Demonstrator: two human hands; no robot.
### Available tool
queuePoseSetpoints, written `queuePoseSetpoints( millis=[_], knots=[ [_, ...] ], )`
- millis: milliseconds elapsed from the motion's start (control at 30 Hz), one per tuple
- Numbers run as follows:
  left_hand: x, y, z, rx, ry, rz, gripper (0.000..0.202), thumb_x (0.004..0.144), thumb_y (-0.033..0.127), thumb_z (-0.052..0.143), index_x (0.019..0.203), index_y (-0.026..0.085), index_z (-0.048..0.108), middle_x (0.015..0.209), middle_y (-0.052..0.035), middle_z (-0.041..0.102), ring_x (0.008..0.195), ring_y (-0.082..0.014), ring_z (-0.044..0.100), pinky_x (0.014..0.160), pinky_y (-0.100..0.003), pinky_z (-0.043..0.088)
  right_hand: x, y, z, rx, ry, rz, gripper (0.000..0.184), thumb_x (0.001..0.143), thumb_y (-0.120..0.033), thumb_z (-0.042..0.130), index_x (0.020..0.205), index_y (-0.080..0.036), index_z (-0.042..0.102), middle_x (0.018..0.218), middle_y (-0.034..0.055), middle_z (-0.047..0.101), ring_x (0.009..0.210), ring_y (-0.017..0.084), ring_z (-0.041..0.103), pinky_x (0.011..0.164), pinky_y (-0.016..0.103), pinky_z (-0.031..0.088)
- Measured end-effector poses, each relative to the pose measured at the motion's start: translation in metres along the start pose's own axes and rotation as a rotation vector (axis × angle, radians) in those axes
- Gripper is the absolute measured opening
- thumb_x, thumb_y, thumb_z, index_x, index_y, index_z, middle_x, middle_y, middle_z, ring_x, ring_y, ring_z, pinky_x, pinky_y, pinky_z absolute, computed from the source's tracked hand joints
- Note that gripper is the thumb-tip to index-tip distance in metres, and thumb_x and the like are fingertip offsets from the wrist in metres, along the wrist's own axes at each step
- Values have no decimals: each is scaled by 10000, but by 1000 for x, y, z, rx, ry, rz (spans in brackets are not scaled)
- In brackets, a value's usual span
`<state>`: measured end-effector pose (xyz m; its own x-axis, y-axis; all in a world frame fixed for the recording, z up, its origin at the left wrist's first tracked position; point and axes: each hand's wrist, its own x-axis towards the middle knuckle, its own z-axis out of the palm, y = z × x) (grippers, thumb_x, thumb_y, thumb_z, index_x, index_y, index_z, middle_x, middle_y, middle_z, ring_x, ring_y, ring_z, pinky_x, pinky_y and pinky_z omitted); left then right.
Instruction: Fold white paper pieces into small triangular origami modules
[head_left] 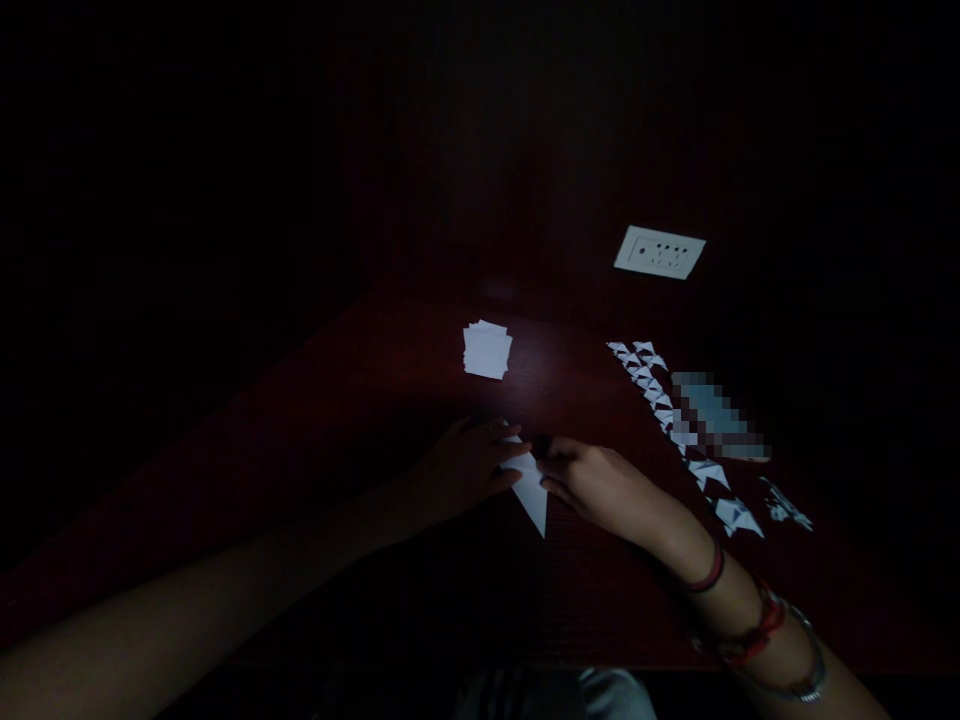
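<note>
A sheet of white paper [532,500], folded into a triangle, lies on the dark red table [420,400] between my hands. My left hand [472,465] rests over its left side, fingers stretched out and spread flat on the paper. At the right edge of the paper, my right hand [581,475] has its fingers curled together in a pinch. Its fingertips are at the paper's edge, partly in shadow. Beyond my hands sits a stack of white paper squares [487,352].
A slanting row of several folded white paper pieces [652,395] lies on the right. Beside it are a blurred-out flat object [724,415] and a small pale tangled item [785,507]. A wall socket [660,252] is at the back. The surroundings are very dark.
</note>
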<state>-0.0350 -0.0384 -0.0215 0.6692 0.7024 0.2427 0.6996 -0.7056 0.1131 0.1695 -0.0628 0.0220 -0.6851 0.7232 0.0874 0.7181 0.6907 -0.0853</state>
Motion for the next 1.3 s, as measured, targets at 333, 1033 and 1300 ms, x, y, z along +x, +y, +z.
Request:
queuePoseSetpoints(
  millis=[333, 1033, 1300],
  knots=[
    [0, 5, -6, 65, -15, 11, 338, 886, 382, 339, 1207, 312, 420, 1300, -1, 403, 1190, -237, 330, 944, -450, 207, 0, -1, -6, -52, -13, -29, 253, 840, -264, 434, 1017, -166, 587, 982, 86, 564, 807, 172, 584, 706, 263, 458],
    [-6, 3, -14, 65, -114, -12, 453, 874, 435, 314, 1290, 256, 314, 1377, 5, 263, 1251, -263, 210, 974, -478, 167, 5, 7, -5, 90, -71, -56, 395, 821, -317, 430, 1186, -168, 447, 958, 69, 517, 804, 164, 543, 713, 272, 430],
    [-5, 3, -19, 56, -127, -63, 466, 849, 500, 322, 1274, 306, 332, 1372, 5, 278, 1257, -298, 178, 972, -525, 111, 3, 6, -12, 19, -102, -79, 352, 809, -308, 444, 1126, -175, 517, 952, 73, 569, 791, 167, 561, 678, 264, 413]
  ],
)
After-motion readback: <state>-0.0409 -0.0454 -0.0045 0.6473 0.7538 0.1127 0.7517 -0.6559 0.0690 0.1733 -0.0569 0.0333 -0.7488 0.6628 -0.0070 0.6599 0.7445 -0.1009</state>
